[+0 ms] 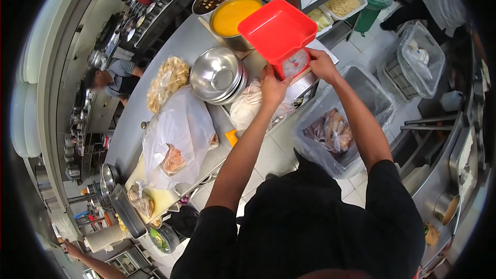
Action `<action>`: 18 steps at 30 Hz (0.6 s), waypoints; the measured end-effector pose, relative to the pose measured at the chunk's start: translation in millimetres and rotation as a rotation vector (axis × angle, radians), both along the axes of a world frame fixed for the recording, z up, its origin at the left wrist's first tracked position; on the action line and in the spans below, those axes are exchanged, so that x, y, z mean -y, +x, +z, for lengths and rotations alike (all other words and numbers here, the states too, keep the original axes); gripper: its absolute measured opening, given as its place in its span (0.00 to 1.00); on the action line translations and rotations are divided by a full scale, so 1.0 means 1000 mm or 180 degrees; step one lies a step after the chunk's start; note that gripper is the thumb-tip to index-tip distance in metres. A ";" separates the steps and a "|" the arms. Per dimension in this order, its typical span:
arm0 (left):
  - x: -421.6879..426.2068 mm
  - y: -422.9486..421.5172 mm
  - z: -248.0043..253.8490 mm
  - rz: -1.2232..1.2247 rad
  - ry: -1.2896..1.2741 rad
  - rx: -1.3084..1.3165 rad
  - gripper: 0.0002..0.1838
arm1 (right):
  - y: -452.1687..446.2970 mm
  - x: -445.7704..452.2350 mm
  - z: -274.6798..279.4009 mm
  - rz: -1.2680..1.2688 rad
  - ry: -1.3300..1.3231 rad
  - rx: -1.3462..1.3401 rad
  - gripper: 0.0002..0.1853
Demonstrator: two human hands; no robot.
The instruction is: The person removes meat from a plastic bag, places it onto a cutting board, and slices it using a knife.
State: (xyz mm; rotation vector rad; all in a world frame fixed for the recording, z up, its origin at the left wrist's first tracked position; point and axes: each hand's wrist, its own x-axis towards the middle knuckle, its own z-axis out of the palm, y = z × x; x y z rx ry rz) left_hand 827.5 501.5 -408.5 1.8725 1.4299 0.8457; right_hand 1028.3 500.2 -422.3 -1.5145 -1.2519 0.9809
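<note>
A red kitchen scale (294,65) with a round white dial stands at the near edge of the steel counter, a red tray (279,30) on top of it. My left hand (273,87) grips the left side of the scale's body. On the opposite side, my right hand (321,65) has its fingers closed around the scale's edge. Some fingertips are hidden behind the body. Left of my left hand lie a crumpled cloth (246,105) and a stack of steel bowls (216,75). Behind the tray is a pot of orange liquid (233,16).
A plastic bag with meat (178,132) and a bag of pale pieces (168,83) lie on the counter (135,116). A lined bin (305,144) with bagged food stands by my right arm. A co-worker (116,79) is across the counter; another person (439,2) stands far right.
</note>
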 end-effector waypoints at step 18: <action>0.006 -0.025 0.001 0.0274 0.0889 -0.0110 0.35 | -0.010 -0.031 -0.018 0.0171 0.0044 -0.0285 0.22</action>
